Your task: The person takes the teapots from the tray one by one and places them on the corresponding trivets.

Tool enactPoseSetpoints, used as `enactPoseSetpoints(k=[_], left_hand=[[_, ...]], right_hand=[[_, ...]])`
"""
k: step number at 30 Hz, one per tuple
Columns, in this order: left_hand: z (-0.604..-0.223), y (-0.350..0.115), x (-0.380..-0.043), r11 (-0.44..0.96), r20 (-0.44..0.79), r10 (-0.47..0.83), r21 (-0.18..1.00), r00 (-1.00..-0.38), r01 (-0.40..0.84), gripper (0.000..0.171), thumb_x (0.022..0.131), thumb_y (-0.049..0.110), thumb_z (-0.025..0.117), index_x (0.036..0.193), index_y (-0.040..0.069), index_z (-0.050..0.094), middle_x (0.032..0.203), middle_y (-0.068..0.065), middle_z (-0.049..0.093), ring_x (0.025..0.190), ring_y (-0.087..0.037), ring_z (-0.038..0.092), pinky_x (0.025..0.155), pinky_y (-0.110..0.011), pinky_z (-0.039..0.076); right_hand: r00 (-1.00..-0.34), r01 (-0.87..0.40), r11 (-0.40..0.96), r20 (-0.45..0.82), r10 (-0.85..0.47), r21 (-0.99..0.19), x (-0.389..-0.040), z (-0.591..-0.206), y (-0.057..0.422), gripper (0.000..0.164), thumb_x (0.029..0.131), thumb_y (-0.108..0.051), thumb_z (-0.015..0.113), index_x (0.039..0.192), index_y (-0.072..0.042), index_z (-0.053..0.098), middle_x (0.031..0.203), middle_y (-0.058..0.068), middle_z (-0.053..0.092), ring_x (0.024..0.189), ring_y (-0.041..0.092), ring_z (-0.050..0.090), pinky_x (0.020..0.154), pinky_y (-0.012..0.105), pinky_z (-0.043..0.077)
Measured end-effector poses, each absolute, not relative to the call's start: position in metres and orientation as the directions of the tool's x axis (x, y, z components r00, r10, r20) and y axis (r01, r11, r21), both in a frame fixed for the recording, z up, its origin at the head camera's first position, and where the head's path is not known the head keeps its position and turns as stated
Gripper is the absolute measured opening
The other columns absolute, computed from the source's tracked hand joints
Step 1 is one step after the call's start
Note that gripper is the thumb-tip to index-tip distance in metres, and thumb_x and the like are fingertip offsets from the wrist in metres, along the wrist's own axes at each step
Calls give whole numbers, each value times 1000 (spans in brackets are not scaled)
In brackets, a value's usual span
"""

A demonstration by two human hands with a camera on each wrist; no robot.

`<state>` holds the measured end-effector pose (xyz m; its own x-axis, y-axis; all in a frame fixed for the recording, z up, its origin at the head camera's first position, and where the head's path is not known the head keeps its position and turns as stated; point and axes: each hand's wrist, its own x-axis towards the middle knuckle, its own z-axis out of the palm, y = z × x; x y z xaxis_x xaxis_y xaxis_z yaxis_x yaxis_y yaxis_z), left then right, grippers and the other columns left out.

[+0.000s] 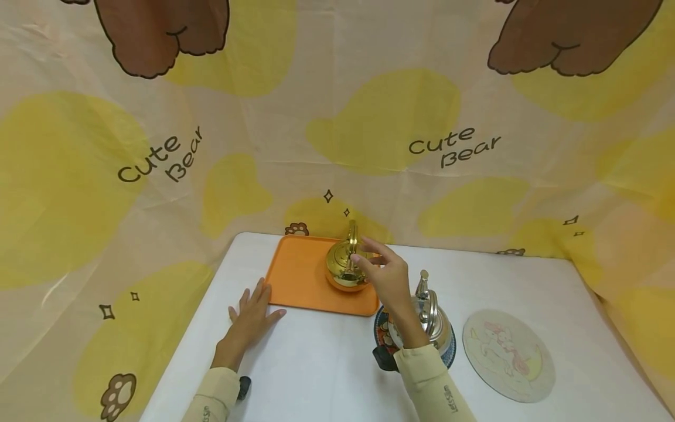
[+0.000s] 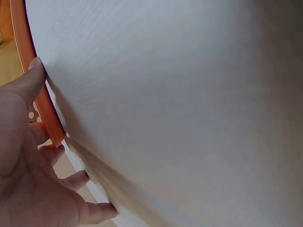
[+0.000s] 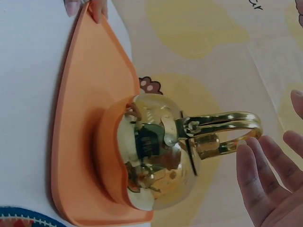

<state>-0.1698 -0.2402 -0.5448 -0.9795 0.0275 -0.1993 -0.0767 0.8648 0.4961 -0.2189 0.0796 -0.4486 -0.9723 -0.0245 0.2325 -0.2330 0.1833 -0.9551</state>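
A shiny gold kettle (image 1: 340, 272) stands upright on the right part of an orange tray (image 1: 297, 284), its arched handle raised. My right hand (image 1: 391, 284) is beside that handle, thumb and fingers apart. In the right wrist view the fingertips (image 3: 246, 156) lie close to the gold handle (image 3: 232, 118) without wrapping round it; whether they touch, I cannot tell. With fingers spread, my left hand (image 1: 249, 319) rests at the tray's near left corner. The left wrist view has its thumb (image 2: 33, 75) against the tray rim (image 2: 40, 104).
Under my right forearm, a silver kettle (image 1: 442, 331) stands on a round patterned mat (image 1: 450, 354). To its right lies a pale round mat (image 1: 487, 366) with a faded print. A bear-print cloth (image 1: 369, 117) hangs behind the white table (image 1: 316, 363).
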Motion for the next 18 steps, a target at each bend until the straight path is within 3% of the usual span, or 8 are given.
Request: enactPoseSetpoints(k=[10, 16, 18], left_hand=[[-546, -241, -171, 863, -195, 28, 499, -980, -75, 88, 106, 44, 63, 167, -1, 20, 178, -18, 0, 159, -57, -4, 113, -87, -10], [-548, -241, -172, 865, -192, 26, 495, -981, -74, 88, 106, 44, 63, 167, -2, 20, 178, -19, 2, 159, -57, -3, 112, -87, -9], [-548, -241, -172, 867, -195, 24, 493, -981, -77, 88, 106, 44, 63, 167, -1, 20, 178, -18, 1, 159, -57, -3, 113, -87, -9]], right_hand=[[-988, -156, 143, 155, -12, -977, -229, -463, 75, 55, 94, -38, 83, 143, -19, 69, 126, 7, 73, 98, 25, 72, 74, 59, 64], [-993, -118, 130, 117, -11, -985, -234, -469, 73, 51, 94, -34, 83, 141, -21, 70, 125, 6, 74, 97, 23, 73, 66, 42, 65], [-994, -111, 125, 110, -10, -986, -235, -471, 72, 50, 94, -32, 83, 141, -20, 70, 125, 7, 74, 97, 24, 74, 66, 43, 65]])
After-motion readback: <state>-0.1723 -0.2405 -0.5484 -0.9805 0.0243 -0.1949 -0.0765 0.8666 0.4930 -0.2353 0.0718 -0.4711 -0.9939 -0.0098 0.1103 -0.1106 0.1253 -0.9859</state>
